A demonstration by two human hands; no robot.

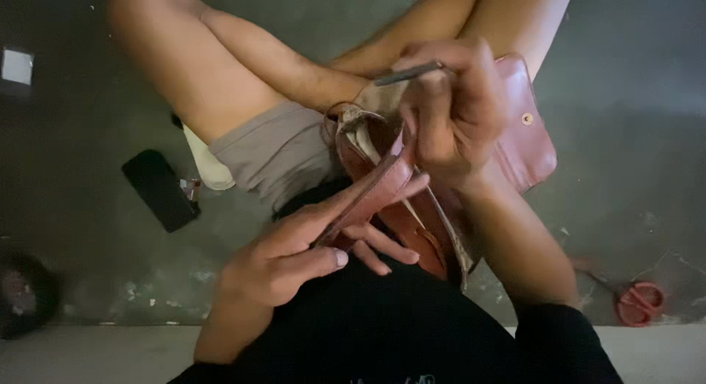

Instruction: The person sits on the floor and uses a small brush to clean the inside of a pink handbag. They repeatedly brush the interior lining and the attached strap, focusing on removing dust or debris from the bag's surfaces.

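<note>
- The person sits on the floor (88, 207) with bare legs crossed, and the bag (412, 185) rests in the lap, between both hands.
- The bag is reddish-brown leather, with a flap (526, 134) that lies open to the right and carries a small round snap.
- It looks light and soft: the walls bend and fold under the fingers, so I judge it will sag if it is held by one corner only.
- The surface seems smooth, maybe a little slippery; the stiff seam edge looks like the best place to grip.
- The left hand (294, 259) pinches a leather strip at the bag's edge between thumb and index finger, the other fingers curled below.
- The right hand (456, 112) closes around a thin dark tool (408, 73), fingers pressed together; the tool's tip points left.
- The bag's long axis goes from upper left, near the knee, to lower right, toward the body; its open mouth faces up-left.
- A black phone (158, 189) lies on the floor to the left, and red scissors (640, 303) to the right, well apart from the hands.
</note>
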